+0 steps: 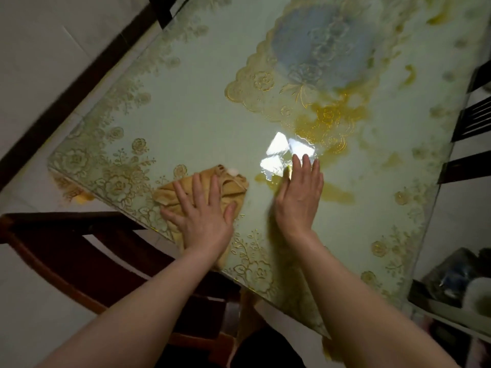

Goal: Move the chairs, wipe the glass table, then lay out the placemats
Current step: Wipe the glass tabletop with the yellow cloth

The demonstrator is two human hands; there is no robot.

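views: one, head-worn, wide-angle | position: above the near corner of the glass table [202,107] | facing: forward and steeply down, frame rolled so table edges run diagonally | range: close, forearms fill the lower frame | coverage: near and left edges whole, far end cut off | shared: none

1. A pale tiled floor [47,57] fills the left side of the view.
2. At the right edge, a white shelf [449,312] carries a dark, blurred bundle [451,274] and a pale rounded object [478,294]; neither can be identified.
3. A bright window reflection [285,152] glares near mid-frame.
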